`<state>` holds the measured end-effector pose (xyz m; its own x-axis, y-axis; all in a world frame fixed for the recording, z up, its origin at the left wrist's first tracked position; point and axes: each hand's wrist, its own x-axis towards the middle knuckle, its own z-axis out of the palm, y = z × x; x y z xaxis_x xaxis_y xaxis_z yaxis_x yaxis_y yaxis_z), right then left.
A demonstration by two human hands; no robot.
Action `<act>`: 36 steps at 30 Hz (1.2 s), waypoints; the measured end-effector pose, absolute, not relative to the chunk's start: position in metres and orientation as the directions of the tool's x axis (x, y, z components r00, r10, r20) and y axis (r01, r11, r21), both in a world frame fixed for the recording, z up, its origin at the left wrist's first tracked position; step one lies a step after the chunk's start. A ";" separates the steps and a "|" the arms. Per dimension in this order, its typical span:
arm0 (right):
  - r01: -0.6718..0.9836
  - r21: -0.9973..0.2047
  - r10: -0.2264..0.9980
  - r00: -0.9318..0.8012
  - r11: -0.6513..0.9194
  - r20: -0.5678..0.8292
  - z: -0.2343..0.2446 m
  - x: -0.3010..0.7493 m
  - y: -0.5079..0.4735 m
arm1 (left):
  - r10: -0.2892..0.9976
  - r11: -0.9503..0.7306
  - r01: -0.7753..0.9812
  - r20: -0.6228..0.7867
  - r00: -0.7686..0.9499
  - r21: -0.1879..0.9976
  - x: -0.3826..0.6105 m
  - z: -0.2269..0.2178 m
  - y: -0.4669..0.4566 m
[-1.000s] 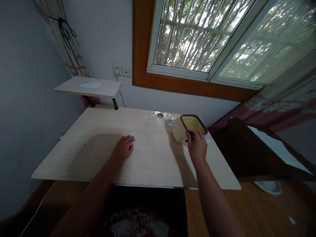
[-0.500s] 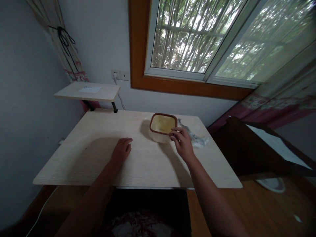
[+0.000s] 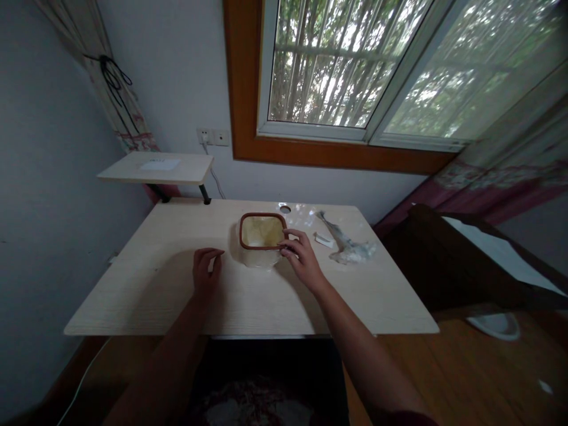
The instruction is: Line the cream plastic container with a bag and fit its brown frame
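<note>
A squarish translucent plastic container (image 3: 261, 258) with a brown rim stands on the pale desk (image 3: 266, 310). My right hand (image 3: 304, 258) pinches its right side at the rim, thumb and fingers on the edge. To the container's left, my left hand (image 3: 206, 269) is just over the desk, holding nothing, with the fingers loosely bent and the thumb apart from them. Right of my right hand lie a small white block-like piece (image 3: 323, 240) and a crumpled clear plastic bag (image 3: 354, 251).
A small raised shelf (image 3: 190, 170) on black legs holds a paper (image 3: 160, 164) at the back left. A round hole (image 3: 284, 209) pierces the desk near its back edge. Beyond the desk's right side is a dark piece of furniture (image 3: 444, 266) with a white sheet on it.
The container has shifted left and slightly nearer with my right hand on its rim. The white piece and the desk hole now show. My left hand has moved a little left.
</note>
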<state>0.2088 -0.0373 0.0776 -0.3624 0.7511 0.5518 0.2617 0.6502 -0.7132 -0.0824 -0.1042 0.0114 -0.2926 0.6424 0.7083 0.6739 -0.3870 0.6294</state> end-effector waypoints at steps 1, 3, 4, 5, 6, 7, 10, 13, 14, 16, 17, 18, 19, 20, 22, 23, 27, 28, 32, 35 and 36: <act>0.248 -0.729 0.761 -0.347 0.638 0.547 0.075 0.208 -0.038 | 0.631 -0.398 0.681 0.722 -0.284 0.615 -0.080 0.016 -0.106; 0.228 -0.756 0.782 -0.309 0.613 0.541 0.070 0.206 -0.039 | 0.612 -0.430 0.698 0.753 -0.241 0.573 -0.075 0.030 -0.109; 0.220 -0.769 0.794 -0.285 0.600 0.538 0.067 0.204 -0.040 | 0.608 -0.446 0.707 0.766 -0.211 0.549 -0.072 0.039 -0.110; 0.213 -0.782 0.806 -0.260 0.585 0.532 0.064 0.203 -0.041 | 0.600 -0.465 0.720 0.781 -0.171 0.515 -0.069 0.049 -0.110; 0.207 -0.796 0.818 -0.235 0.569 0.524 0.062 0.202 -0.041 | 0.595 -0.485 0.733 0.794 -0.125 0.478 -0.065 0.060 -0.109; 0.201 -0.810 0.832 -0.213 0.551 0.513 0.060 0.200 -0.042 | 0.591 -0.509 0.739 0.803 -0.073 0.442 -0.061 0.071 -0.107; 0.167 -0.863 0.878 -0.139 0.476 0.458 0.053 0.194 -0.045 | 0.609 -0.577 0.750 0.782 0.131 0.324 -0.045 0.103 -0.097; 0.106 -0.909 0.915 -0.057 0.403 0.399 0.045 0.187 -0.048 | 0.685 -0.595 0.771 0.646 0.338 0.228 -0.026 0.126 -0.084; 0.087 -0.918 0.922 -0.032 0.388 0.387 0.043 0.184 -0.050 | 0.713 -0.586 0.783 0.591 0.378 0.206 -0.019 0.131 -0.081; 0.054 -0.929 0.930 0.012 0.367 0.368 0.038 0.181 -0.052 | 0.753 -0.561 0.810 0.510 0.415 0.170 -0.006 0.137 -0.076; 0.042 -0.934 0.934 0.031 0.356 0.357 0.036 0.179 -0.053 | 0.769 -0.548 0.823 0.479 0.424 0.151 -0.001 0.139 -0.074; 0.034 -0.938 0.937 0.044 0.345 0.346 0.034 0.179 -0.054 | 0.781 -0.537 0.833 0.452 0.431 0.133 0.003 0.140 -0.073; 0.034 -0.942 0.940 0.052 0.335 0.337 0.033 0.179 -0.055 | 0.791 -0.528 0.841 0.429 0.437 0.116 0.007 0.140 -0.073; 0.045 -0.944 0.942 0.054 0.328 0.330 0.033 0.179 -0.055 | 0.799 -0.520 0.848 0.409 0.440 0.104 0.009 0.140 -0.072; 0.100 -0.939 0.942 0.039 0.329 0.334 0.033 0.181 -0.056 | 0.812 -0.507 0.857 0.385 0.438 0.094 0.012 0.139 -0.072; 0.132 -0.932 0.939 0.026 0.337 0.343 0.034 0.182 -0.056 | 0.816 -0.502 0.860 0.379 0.435 0.094 0.012 0.138 -0.071; 0.185 -0.905 0.922 -0.024 0.384 0.387 0.039 0.185 -0.056 | 0.827 -0.494 0.863 0.362 0.429 0.105 0.011 0.137 -0.071; 0.182 -0.901 0.918 -0.027 0.394 0.396 0.040 0.185 -0.057 | 0.828 -0.495 0.862 0.360 0.429 0.111 0.011 0.138 -0.072; 0.185 -0.888 0.905 -0.028 0.422 0.425 0.041 0.185 -0.058 | 0.833 -0.491 0.859 0.365 0.416 0.142 0.010 0.139 -0.074; 0.199 -0.879 0.900 -0.038 0.433 0.434 0.040 0.186 -0.059 | 0.836 -0.483 0.859 0.380 0.395 0.170 0.010 0.139 -0.075; 0.205 -0.877 0.899 -0.044 0.434 0.435 0.039 0.187 -0.059 | 0.836 -0.483 0.857 0.387 0.390 0.179 0.010 0.139 -0.076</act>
